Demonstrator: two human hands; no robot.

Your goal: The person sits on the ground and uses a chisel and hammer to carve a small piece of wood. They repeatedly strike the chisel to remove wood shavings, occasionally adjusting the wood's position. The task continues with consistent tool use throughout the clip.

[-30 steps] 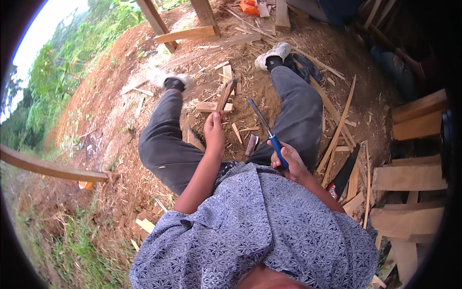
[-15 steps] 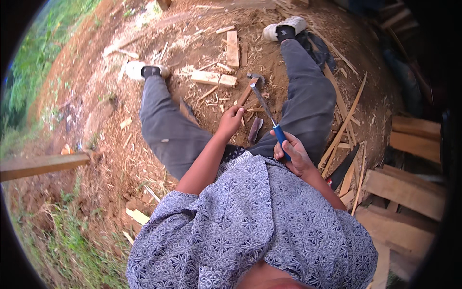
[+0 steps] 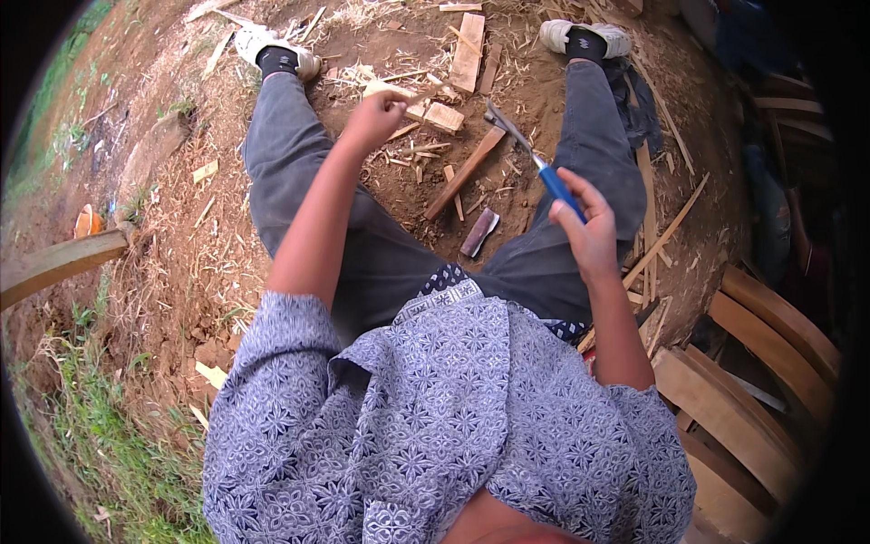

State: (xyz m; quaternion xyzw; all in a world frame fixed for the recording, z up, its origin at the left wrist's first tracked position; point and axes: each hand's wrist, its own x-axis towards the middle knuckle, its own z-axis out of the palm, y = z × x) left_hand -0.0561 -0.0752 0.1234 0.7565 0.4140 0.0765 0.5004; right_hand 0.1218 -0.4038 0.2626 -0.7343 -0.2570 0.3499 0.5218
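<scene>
Seated worker viewed from above, legs spread on bare earth strewn with wood offcuts. No vessel or box shows among the scraps. The right hand (image 3: 589, 231) is closed around the blue handle of a hammer (image 3: 535, 163); the shaft slants up and to the left from the fist, and its metal head hangs above the upper end of a long wooden strip (image 3: 464, 172) lying aslant on the ground between the legs. The left hand (image 3: 373, 116) is raised, fingers pinched together on a thin pale sliver; whether it truly clamps it cannot be told. Just beyond that hand lies a pale wooden block (image 3: 426, 111). A short dark piece (image 3: 478, 233) rests on the soil below the strip, near the right thigh. Curved planks (image 3: 743, 399) are stacked at the worker's right.
</scene>
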